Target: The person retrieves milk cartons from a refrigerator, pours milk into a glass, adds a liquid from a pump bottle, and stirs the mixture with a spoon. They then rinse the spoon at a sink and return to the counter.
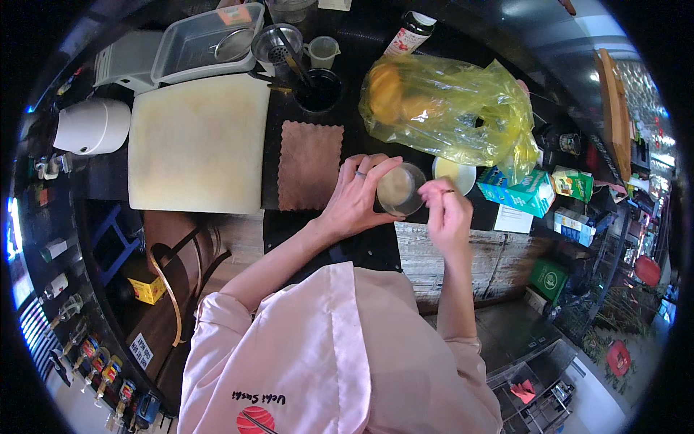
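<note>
My left hand (355, 198) is wrapped around the side of a clear cup (400, 190) with pale beige contents, near the counter's front edge. At the cup's right rim is my right hand (449, 209), its fingers pinched together; whether they hold something thin cannot be made out. Just behind that hand sits a small white bowl (460, 174) with something pale yellow in it. A brown scallop-edged cloth (310, 163) lies left of my left hand. Behind the cup rests a yellow translucent plastic bag (450, 108) with orange-yellow items inside.
On the left lies a white cutting board (198, 146), with a clear plastic container (190, 49) behind it. A black container (320, 95) with utensils stands behind the cloth. A teal carton (518, 190) lies on the right, and a capped bottle (409, 35) is at the back.
</note>
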`<state>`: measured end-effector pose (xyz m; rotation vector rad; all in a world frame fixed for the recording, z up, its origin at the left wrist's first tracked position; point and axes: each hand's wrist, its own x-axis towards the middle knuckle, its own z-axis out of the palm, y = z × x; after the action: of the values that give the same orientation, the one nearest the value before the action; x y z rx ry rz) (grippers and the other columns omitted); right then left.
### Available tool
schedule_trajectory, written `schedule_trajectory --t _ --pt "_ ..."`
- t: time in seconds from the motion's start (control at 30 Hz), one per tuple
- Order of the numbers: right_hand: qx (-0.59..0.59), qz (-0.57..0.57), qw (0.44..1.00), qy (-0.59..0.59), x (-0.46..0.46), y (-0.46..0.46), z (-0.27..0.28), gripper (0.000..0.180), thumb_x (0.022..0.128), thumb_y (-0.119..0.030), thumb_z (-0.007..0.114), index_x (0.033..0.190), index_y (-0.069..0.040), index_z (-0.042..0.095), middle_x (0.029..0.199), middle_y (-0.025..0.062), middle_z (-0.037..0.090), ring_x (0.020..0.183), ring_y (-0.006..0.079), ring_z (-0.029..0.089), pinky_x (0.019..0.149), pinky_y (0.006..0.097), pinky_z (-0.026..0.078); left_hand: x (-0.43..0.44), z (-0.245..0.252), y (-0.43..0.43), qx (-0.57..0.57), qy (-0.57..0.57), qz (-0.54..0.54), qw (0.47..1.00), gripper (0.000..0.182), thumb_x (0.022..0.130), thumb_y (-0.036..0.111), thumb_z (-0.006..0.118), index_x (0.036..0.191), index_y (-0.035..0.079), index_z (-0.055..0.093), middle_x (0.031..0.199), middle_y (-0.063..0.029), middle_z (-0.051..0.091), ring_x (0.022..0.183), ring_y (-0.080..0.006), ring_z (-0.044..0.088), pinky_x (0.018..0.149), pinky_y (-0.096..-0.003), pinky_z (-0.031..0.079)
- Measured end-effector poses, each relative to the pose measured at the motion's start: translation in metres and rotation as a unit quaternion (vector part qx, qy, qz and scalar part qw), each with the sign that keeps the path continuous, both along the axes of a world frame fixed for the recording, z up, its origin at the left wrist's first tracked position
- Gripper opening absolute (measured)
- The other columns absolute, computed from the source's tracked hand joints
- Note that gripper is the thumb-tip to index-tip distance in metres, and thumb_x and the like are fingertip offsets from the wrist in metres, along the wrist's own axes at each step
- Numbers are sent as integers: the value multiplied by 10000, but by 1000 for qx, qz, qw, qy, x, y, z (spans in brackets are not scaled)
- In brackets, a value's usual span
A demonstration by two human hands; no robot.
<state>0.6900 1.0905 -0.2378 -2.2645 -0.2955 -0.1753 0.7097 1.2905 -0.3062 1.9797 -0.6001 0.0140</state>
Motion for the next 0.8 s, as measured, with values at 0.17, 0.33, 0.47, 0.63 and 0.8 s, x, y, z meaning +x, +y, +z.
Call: schedule_trajectory --t 0.17,0.33,0.47,0.63,0.8 --pt "70 -70 995 19 -2 3 6 245 1063 -55 481 907 56 633 840 108 677 678 126 627 613 256 514 10 -6 3 -12 -21 -36 999 1067 624 292 941 1506 157 357 1416 -133 487 1269 -430 425 1099 -532 357" --pt "200 -121 967 100 -15 -1 10 258 1076 -98 497 972 60 672 876 117 696 721 134 655 648 263 543 12 -22 3 25 14 -52 998 1039 636 299 937 1489 123 371 1423 -137 504 1316 -420 410 1104 -528 365" --pt "228 -157 959 65 -26 -9 5 184 1037 -43 560 1001 83 688 954 153 724 747 151 677 671 284 575 9 -23 0 38 34 -45 998 978 651 320 929 1456 109 416 1358 -144 560 1311 -402 420 1096 -521 370" --pt "210 -183 960 1 -36 -15 -4 148 1015 -10 588 1000 90 696 945 154 731 751 151 681 669 282 583 4 -21 -7 27 16 -26 999 929 647 327 925 1423 104 467 1294 -135 602 1273 -397 443 1081 -508 368" --pt "317 -272 909 -4 -41 -20 -17 254 1052 -132 570 993 74 706 882 141 721 705 145 659 609 275 548 1 -16 -20 69 -23 2 997 939 622 326 935 1416 104 485 1307 -120 605 1242 -387 465 1079 -502 370"
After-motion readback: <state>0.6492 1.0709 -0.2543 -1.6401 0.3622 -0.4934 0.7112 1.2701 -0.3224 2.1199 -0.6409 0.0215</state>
